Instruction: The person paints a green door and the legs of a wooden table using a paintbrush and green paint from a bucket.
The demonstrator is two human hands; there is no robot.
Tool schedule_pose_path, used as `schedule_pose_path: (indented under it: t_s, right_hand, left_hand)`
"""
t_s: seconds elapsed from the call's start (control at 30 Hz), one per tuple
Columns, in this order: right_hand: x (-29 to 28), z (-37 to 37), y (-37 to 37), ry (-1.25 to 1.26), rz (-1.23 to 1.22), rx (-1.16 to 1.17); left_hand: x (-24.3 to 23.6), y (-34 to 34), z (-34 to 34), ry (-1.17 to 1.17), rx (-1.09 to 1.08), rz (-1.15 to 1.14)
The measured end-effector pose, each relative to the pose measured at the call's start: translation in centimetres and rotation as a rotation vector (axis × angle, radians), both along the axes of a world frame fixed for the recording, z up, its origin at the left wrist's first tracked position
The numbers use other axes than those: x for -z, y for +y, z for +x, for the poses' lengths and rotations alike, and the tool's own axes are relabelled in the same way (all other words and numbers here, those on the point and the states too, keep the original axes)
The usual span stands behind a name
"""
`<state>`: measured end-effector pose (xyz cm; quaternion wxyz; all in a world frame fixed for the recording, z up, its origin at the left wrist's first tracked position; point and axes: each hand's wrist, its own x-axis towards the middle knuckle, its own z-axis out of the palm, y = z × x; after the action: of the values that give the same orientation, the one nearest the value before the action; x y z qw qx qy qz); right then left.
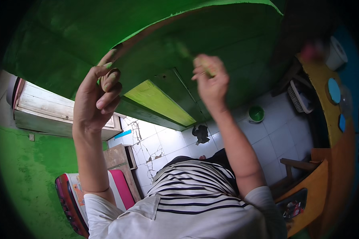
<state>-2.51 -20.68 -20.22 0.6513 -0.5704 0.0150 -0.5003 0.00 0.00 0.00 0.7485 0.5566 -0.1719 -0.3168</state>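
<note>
My right hand (212, 81) is closed around the pale handle of a paintbrush (207, 65). The brush's far end is smeared by motion against the dark green wall (235, 47). Raised at the left, my left hand (101, 89) has its index finger stretched up to the curved lower edge (155, 22) of a green surface overhead. Its other fingers are loosely bent and seem to hold nothing. Green paint marks some of its fingertips.
A green-lined bucket (256, 114) stands on the white tiled floor (247, 137), near a dark rag-like patch (201, 134). A basket (299, 96) and an orange-brown table (323, 175) lie to the right. At the left are a white cabinet (40, 101) and a pink-and-white case-like object (121, 187).
</note>
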Motion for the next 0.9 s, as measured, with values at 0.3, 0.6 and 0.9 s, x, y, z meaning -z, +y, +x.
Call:
schedule_pose_path:
  t_s: [0.3, 0.6, 0.9]
  right_hand:
    - [-3.9, -1.2, -8.9, 0.034, -0.504, 0.881]
    - [-4.6, -2.6, 2.5, -0.038, -0.376, -0.006]
    - [-1.8, -3.7, -15.9, 0.065, -0.059, 0.609]
  left_hand:
    - [0.0, -1.1, -0.2, 0.009, -0.102, -0.011]
    - [0.3, -0.8, -0.7, 0.043, -0.107, -0.078]
    - [0.7, -1.3, -1.3, 0.060, -0.121, -0.088]
